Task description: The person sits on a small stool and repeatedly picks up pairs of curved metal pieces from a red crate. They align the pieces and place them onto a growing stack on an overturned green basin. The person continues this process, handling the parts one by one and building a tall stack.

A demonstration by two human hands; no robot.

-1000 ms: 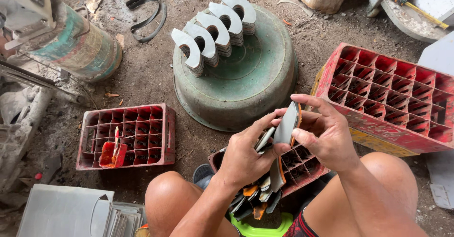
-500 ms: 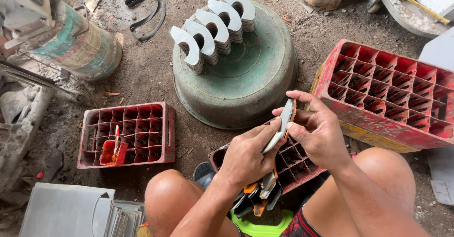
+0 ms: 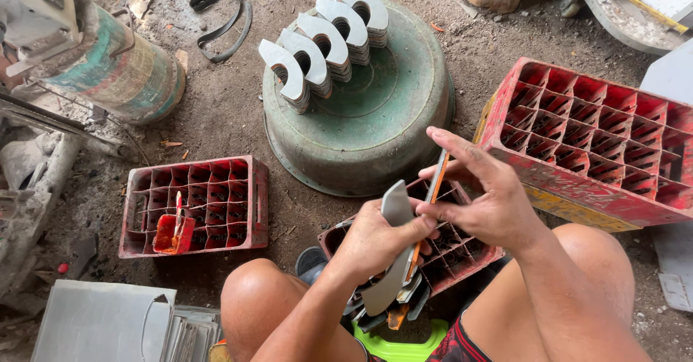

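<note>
Dirt floor is lying underneath — left hand is gripping a curved grey metal piece, right hand is pinching an orange-handled tool against it.

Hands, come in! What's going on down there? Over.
Left hand grips a grey metal piece. Right hand pinches an orange tool against it. Small red crate directly below, between the knees. Nothing blocking.
</note>
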